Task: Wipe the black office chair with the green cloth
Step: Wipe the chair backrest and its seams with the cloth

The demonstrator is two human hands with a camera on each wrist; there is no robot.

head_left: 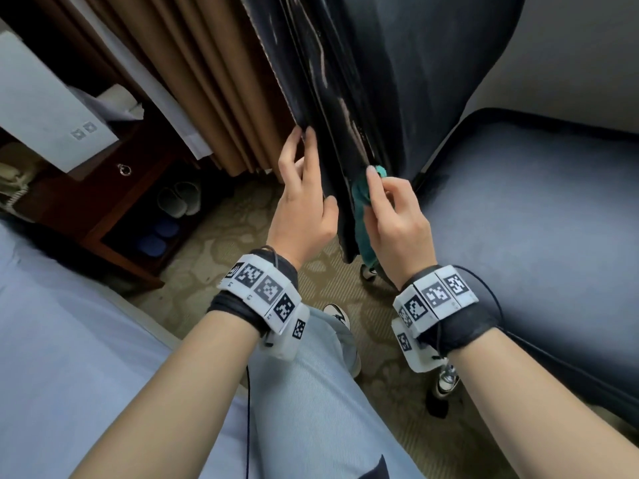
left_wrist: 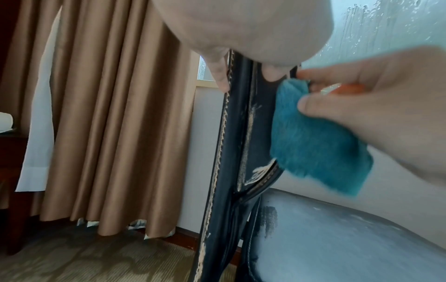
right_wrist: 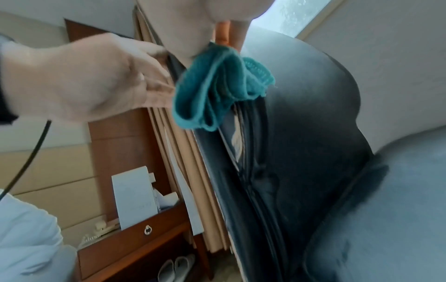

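Pinching the green cloth [head_left: 361, 202], the right hand [head_left: 394, 219] pressed it against the side edge of the black office chair [head_left: 345, 98] backrest, while the left hand [head_left: 301, 202] clasped that worn edge to steady it. Wiping was midway, apparently; next came a stroke along the seam. Brown curtains [head_left: 193, 81] hung just beside, and a wooden nightstand [head_left: 114, 216] stood near.

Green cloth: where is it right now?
In the head view the green fuzzy cloth sits centre frame, bunched in the right hand and pressed against the worn side edge of the black leather office chair backrest, just right of the left hand.
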